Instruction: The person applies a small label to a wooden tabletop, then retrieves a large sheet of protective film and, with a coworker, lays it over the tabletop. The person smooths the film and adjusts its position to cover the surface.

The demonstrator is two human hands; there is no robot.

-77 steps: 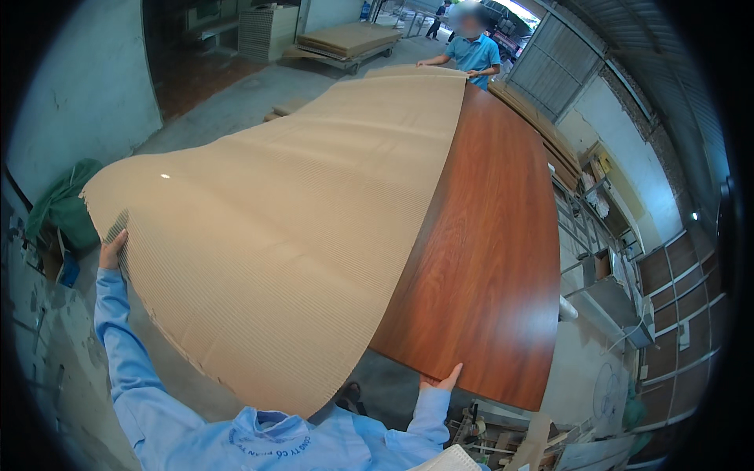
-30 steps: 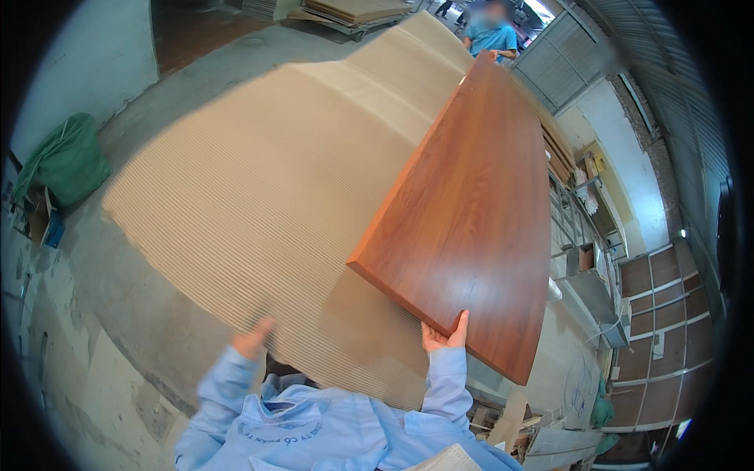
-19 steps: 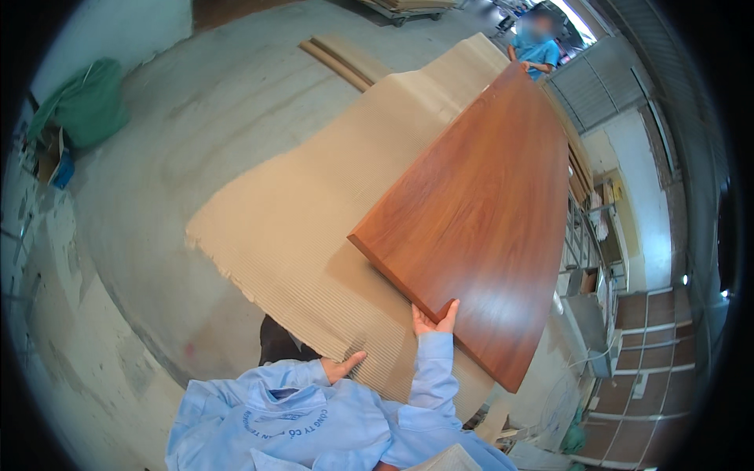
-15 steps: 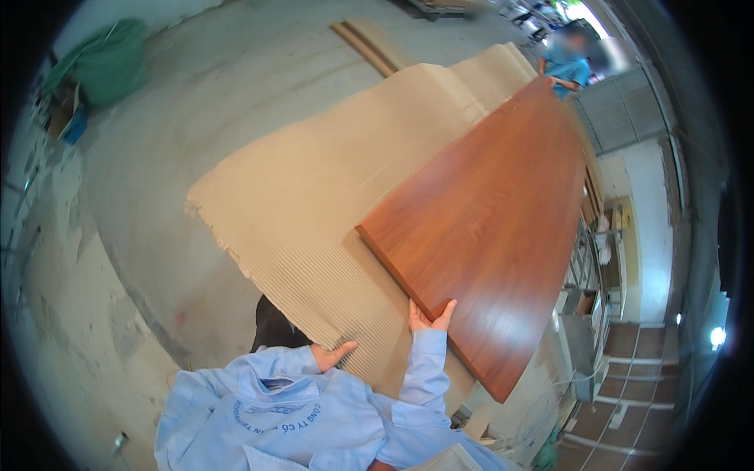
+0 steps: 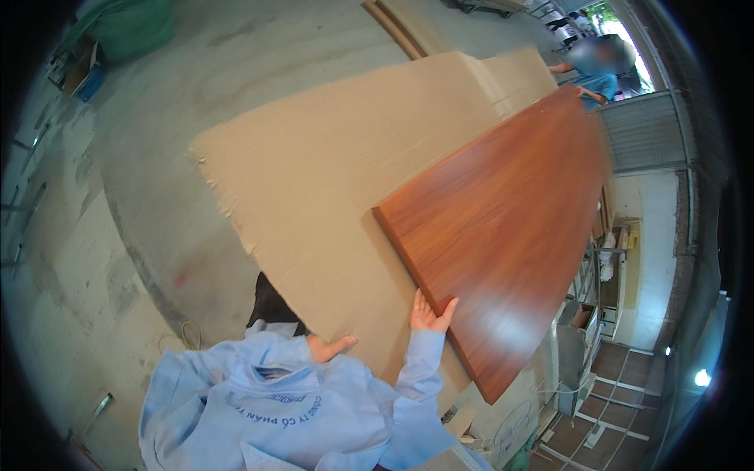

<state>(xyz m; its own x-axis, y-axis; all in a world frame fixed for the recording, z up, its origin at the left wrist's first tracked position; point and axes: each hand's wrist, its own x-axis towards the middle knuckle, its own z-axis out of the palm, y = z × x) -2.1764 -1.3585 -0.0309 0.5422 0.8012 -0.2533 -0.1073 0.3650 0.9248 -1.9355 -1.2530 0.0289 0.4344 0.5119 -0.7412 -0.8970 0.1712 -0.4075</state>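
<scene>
A long reddish-brown wooden board (image 5: 495, 235) lies slantwise over a tan corrugated cardboard sheet (image 5: 314, 165), reaching away to the far right. My right hand (image 5: 428, 315) grips the board's near left edge, its thumb over the top face and its fingers against the side. At the sheet's near edge is my left hand (image 5: 330, 346), thumb on top, the other fingers hidden beneath the cardboard. A co-worker (image 5: 597, 74) in a blue-green shirt stands at the far end, one hand on the board's end and the other by the cardboard's far edge.
Beyond the sheet, long brown strips (image 5: 397, 31) lie on the concrete floor. A green cloth-covered heap (image 5: 133, 31) and a blue-sided box (image 5: 86, 78) stand far left. On the right are a shelf rack (image 5: 613, 267) and a pale wall (image 5: 658, 251).
My view has shifted, with the floor objects sliding in the picture. The co-worker's one hand has moved from the board toward the cardboard edge. My hands keep their places.
</scene>
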